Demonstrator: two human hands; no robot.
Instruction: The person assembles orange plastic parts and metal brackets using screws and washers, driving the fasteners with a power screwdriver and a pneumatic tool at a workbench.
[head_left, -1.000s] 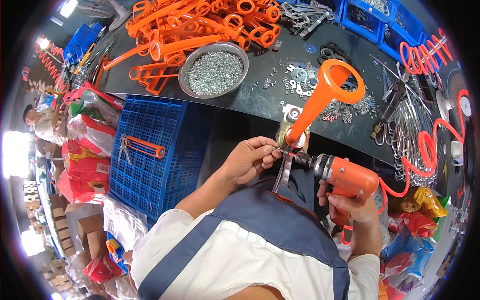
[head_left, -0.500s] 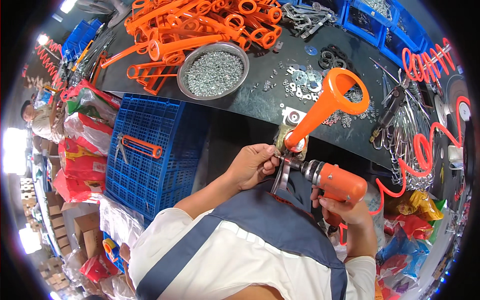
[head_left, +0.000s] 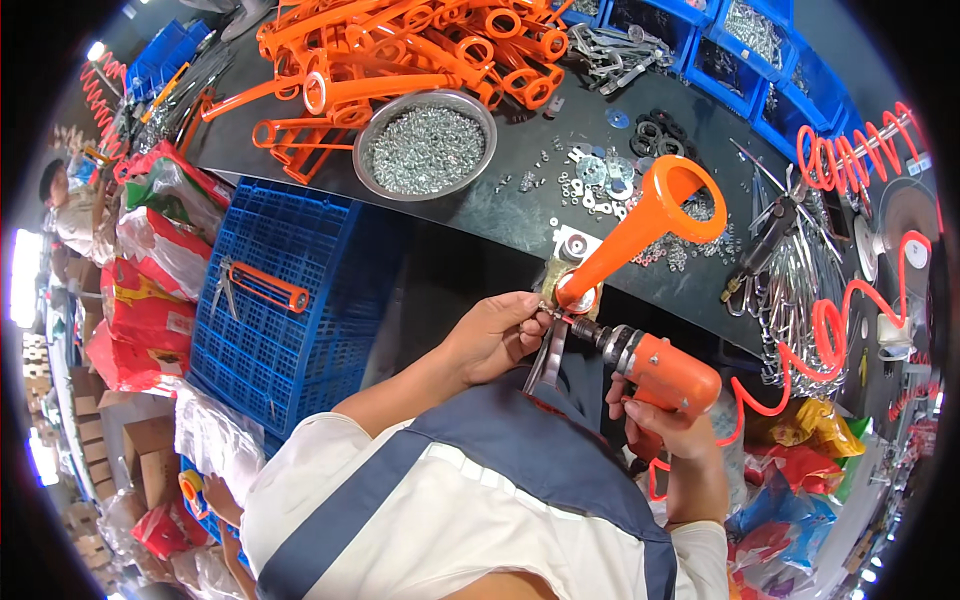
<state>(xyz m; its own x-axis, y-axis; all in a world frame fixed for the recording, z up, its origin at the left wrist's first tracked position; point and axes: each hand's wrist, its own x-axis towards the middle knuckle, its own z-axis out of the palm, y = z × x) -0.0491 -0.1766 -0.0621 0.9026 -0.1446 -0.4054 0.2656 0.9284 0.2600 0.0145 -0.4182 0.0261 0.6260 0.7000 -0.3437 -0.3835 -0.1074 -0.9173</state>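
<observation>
My right hand (head_left: 668, 428) is wrapped round the grip of an orange power drill (head_left: 672, 375), whose nose points left at the lower end of an orange tube with a ring-shaped top (head_left: 630, 240). That tube leans up and to the right from a fixture (head_left: 562, 272) at the bench edge. Close by the drill tip, my left hand (head_left: 503, 332) pinches at the base of the tube with closed fingers; what they hold is too small to make out. Flat metal strips (head_left: 546, 365) hang below the fingertips.
A metal bowl of small screws (head_left: 426, 145) stands near a heap of orange tubular parts (head_left: 400, 50). Washers and nuts (head_left: 610, 175) lie scattered on the dark bench. Left is a blue crate (head_left: 285, 290); right, a red coiled hose (head_left: 830, 335) and hanging metal rods (head_left: 805, 265).
The whole view has shifted slightly. Both hands, the drill and the orange tube keep nearly the same position relative to each other.
</observation>
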